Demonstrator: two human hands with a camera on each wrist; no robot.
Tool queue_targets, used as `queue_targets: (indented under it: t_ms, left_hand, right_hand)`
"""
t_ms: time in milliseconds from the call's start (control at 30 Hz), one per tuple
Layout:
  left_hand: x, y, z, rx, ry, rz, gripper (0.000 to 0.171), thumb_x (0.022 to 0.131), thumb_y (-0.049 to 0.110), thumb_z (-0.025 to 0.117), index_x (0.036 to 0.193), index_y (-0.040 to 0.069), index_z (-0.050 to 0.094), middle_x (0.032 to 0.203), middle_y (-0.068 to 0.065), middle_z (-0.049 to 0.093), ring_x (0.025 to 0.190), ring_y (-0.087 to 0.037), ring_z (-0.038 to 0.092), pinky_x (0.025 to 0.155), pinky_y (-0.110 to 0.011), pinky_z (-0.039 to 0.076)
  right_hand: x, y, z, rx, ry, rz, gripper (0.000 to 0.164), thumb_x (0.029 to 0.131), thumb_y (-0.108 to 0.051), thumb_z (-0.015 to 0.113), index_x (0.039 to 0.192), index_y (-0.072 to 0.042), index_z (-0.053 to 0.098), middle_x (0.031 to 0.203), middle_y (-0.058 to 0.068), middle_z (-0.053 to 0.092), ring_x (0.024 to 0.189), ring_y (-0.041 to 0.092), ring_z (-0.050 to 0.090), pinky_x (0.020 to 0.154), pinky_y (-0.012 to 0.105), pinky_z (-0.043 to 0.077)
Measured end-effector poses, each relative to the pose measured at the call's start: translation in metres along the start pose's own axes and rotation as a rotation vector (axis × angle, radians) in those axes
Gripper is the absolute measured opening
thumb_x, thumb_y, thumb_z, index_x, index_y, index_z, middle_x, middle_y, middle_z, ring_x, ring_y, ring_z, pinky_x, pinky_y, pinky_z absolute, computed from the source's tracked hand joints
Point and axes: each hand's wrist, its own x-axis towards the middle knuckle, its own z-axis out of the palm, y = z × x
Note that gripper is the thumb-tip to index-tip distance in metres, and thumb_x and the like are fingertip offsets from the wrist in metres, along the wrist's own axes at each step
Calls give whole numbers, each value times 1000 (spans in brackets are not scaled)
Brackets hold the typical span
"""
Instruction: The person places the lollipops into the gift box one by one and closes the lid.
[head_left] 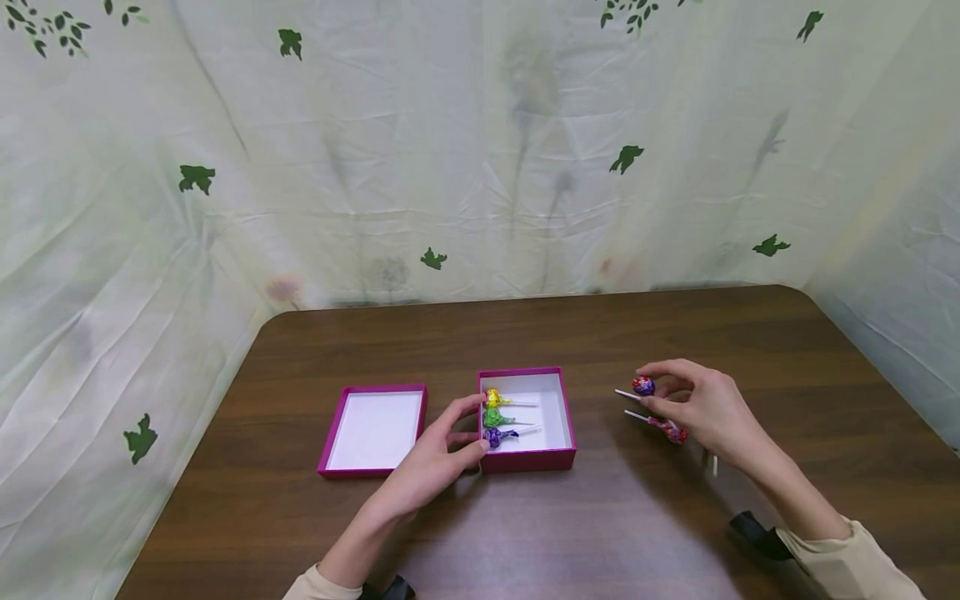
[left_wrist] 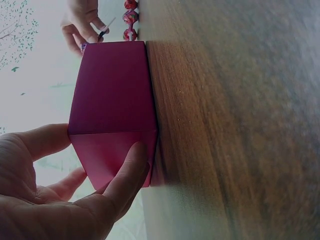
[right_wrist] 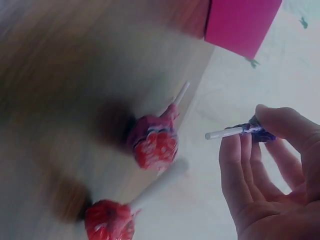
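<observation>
My left hand (head_left: 435,454) holds the left end of an open magenta box (head_left: 528,461), its fingers against the wall and rim. Inside, lined up along the left side, lie a yellow lollipop (head_left: 492,398), a green lollipop (head_left: 493,418) and a purple lollipop (head_left: 495,437), sticks to the right. Over on the right, my right hand (head_left: 705,408) pinches a blue-and-red wrapped lollipop (head_left: 642,385) by its head above the table; its white stick (right_wrist: 225,133) points toward the box. Below that hand lie a red-and-purple lollipop (right_wrist: 155,142) and a red lollipop (right_wrist: 110,220).
The box's magenta-rimmed lid (head_left: 375,429) lies with its white inside up, just left of the box. A brown wooden table (head_left: 247,517) carries everything. Behind it hangs a pale curtain (head_left: 480,167) with leaf prints. Another stick (head_left: 714,465) shows under the right wrist.
</observation>
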Motion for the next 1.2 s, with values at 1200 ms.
queue_targets:
  t_ms: [1200]
  left_hand:
    - [-2,4,1,-29,8,-1,58,96,17,64,148,21,40,153,-11,35,123,-35,53,87,-43,52]
  right_hand:
    - [-4,-77,33,271,-20,-254,32,81,5,77,110,-7,69,104,1,68,83,19,67,76,32,56]
